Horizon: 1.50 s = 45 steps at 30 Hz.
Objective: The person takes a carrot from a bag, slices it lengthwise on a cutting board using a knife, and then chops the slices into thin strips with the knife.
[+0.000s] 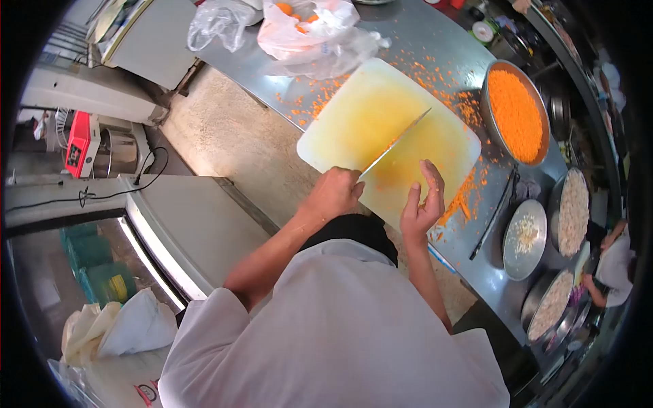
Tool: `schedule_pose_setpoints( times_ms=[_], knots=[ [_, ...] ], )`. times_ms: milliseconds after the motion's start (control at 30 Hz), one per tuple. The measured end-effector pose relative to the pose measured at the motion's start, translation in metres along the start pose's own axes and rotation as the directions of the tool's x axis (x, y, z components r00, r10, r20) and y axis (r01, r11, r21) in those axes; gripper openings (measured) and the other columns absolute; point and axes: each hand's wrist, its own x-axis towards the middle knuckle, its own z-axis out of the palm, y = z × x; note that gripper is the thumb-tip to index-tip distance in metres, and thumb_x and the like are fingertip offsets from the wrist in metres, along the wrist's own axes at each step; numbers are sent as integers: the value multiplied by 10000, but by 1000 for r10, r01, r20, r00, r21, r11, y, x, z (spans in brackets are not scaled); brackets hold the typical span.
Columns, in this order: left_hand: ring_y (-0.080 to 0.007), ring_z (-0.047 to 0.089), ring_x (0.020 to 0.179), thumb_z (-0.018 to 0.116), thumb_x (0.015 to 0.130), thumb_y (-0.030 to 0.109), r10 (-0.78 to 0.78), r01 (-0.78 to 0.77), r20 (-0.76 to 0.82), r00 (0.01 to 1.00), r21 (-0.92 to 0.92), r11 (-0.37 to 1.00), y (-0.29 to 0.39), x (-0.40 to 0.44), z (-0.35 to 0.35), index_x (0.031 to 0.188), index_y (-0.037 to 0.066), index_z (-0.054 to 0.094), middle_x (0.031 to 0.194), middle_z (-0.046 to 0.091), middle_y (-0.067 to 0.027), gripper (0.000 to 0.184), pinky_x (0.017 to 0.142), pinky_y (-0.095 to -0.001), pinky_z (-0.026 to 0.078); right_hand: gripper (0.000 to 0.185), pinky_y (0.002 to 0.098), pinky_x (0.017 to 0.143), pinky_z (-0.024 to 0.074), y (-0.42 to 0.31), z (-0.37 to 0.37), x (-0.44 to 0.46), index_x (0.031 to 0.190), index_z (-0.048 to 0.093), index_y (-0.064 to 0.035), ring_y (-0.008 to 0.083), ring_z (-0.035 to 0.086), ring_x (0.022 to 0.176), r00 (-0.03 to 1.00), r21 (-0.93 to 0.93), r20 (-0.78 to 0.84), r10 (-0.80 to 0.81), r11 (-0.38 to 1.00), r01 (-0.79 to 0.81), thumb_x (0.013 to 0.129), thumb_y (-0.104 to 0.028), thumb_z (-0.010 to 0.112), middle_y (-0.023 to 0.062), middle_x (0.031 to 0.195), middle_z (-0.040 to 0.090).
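Observation:
My left hand (339,192) is wrapped round the handle of a knife (396,142), whose blade points up and to the right over a white cutting board (354,95) stained yellow-orange. Bits of orange stick to the blade. To the right of the knife, my right hand (426,204) hovers near the board's lower edge, fingers apart, holding nothing. Orange shreds (464,204) lie on the steel table (476,251) around the board. A metal bowl (486,112) heaped with finely chopped orange food (517,115) stands at the board's right.
Plastic bags (320,34) with orange pieces lie beyond the board. At right are a dark rod-like tool (491,217), a bowl with pale bits (524,238) and larger bowls of pale food (573,212). Another person (617,265) works at the far right. A red-and-silver machine (83,146) stands left.

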Motion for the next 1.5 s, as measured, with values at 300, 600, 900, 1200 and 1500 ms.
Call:
schedule_pose_setpoints(
  times_ms=[300, 600, 900, 1200, 1500],
  knots=[
    [-435, 645, 674, 570, 728, 69, -56, 55, 4, 998, 114, 992, -7, -12, 21, 708, -55, 634, 686, 616, -279, 141, 645, -486, 533, 288, 444, 942, 457, -17, 27, 2, 1136, 596, 55, 370, 592, 1069, 993, 100, 0, -115, 988, 114, 862, 46, 505, 203, 1132, 631],
    [-445, 633, 691, 581, 710, 65, -88, 94, -117, 989, 49, 994, -9, -2, 8, 726, -67, 617, 688, 610, -280, 138, 648, -497, 520, 311, 394, 984, 420, -4, 26, 8, 1178, 574, 78, 304, 575, 1112, 997, 90, 30, -64, 994, 61, 881, 37, 488, 187, 1177, 618],
    [-463, 606, 666, 564, 698, 28, -189, 178, -226, 956, -68, 982, 1, -4, -8, 723, -71, 607, 667, 588, -296, 111, 614, -505, 491, 280, 389, 927, 459, 5, 39, 23, 1129, 590, 85, 303, 597, 1047, 995, 177, 6, -96, 980, 93, 868, 65, 490, 182, 1118, 624],
    [-427, 641, 714, 583, 681, 12, -217, 233, -249, 944, 37, 972, -9, 29, 0, 740, -68, 624, 726, 623, -280, 108, 637, -474, 518, 246, 452, 833, 471, 9, 65, 66, 1071, 591, 55, 381, 589, 948, 944, 192, 87, -318, 935, 297, 838, 54, 513, 202, 1020, 614],
    [-381, 677, 802, 584, 724, 61, -257, 273, -127, 958, 131, 953, -4, 49, -7, 852, -19, 677, 831, 667, -238, 177, 698, -455, 551, 92, 418, 674, 440, 32, 133, 110, 760, 580, 3, 330, 562, 730, 732, 419, 408, -545, 824, 380, 828, -52, 549, 146, 758, 586]
  ],
)
